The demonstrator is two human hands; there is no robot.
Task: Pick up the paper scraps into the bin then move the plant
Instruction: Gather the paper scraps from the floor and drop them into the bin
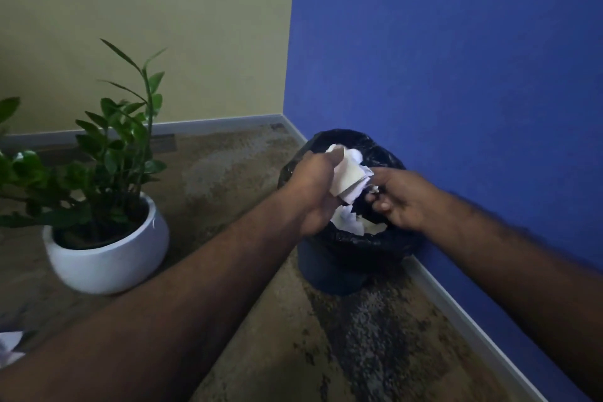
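Note:
A dark bin [329, 268] lined with a black bag stands on the floor against the blue wall. White paper scraps [350, 225] lie inside it. Over the bin's mouth, my left hand [315, 192] grips a bunch of white paper scraps [350, 174]. My right hand [399, 197] is just right of that bunch, fingers curled around a small scrap at its fingertips. The plant [114, 147], with glossy green leaves, stands in a round white pot [111, 254] on the floor to the left of the bin.
More white paper [9, 347] lies on the floor at the lower left edge. A yellow wall and the blue wall [456, 59] meet in a corner behind the bin, with a pale baseboard [456, 310] along both. The floor is patterned brown.

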